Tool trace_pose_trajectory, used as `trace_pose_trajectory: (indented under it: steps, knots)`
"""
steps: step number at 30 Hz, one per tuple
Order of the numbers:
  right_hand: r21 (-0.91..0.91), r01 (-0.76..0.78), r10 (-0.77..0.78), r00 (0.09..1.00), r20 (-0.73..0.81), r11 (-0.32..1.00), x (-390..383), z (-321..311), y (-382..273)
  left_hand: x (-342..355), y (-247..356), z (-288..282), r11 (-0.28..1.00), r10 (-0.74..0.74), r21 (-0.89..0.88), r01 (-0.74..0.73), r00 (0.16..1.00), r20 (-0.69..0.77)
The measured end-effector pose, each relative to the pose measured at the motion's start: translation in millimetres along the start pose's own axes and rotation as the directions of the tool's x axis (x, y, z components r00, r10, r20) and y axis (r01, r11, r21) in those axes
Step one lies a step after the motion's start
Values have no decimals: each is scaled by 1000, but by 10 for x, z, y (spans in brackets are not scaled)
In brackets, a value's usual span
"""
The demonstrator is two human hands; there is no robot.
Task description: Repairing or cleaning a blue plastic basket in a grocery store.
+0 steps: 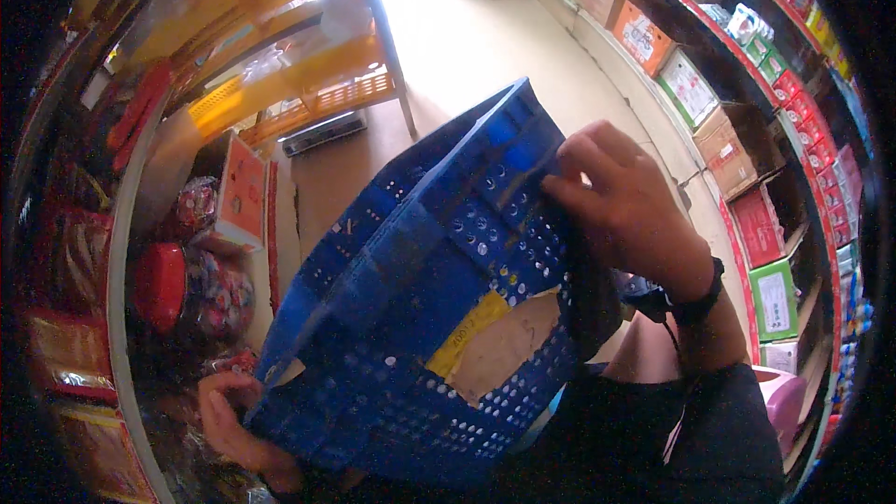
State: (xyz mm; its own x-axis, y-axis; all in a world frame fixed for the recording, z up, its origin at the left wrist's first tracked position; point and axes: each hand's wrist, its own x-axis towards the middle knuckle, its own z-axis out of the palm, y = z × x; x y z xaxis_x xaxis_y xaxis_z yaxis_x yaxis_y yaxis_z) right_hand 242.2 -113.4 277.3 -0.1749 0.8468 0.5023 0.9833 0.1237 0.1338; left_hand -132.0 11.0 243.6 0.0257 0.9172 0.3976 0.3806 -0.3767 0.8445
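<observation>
A blue plastic crate point(411, 317) with rows of round holes is tilted up in front of me. A yellow label point(467, 331) and a torn piece of brown paper point(504, 345) are stuck to its side. My left hand point(238, 429) is closed round the crate's lower left end, its fingertips partly hidden. At the crate's upper right end, my right hand point(621, 196) is closed with bent fingers against the edge. A black band point(700, 294) circles my right wrist.
Shelves on the left hold a red-lidded jar point(159, 287) and an orange-and-white box point(238, 196). A yellow rack point(308, 84) stands beyond. Along the right, cartons point(733, 154) line the floor below stocked shelves. A pale floor aisle point(495, 47) runs ahead; a pink container point(782, 401) sits at lower right.
</observation>
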Motion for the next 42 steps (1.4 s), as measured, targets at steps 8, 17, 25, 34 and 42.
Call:
trace_pose_trajectory:
  steps: [8,17,25,34,42]
  knots:
    - [73,-34,28,996,82,997,27,-32,-73,-51,28,62,999,18,38,-18,1000,-21]
    - [269,-116,103,993,60,956,1,44,-239,-87,-16,8,999,-22,-31,21,999,-35]
    - [447,-181,152,983,101,876,11,41,-188,0,-111,-6,996,81,46,-79,996,-38]
    - [705,-214,190,975,113,677,-14,154,-60,59,-68,-27,998,24,55,-25,999,24]
    - [554,-161,261,960,-106,817,28,248,-232,86,36,39,985,96,142,-95,995,1]
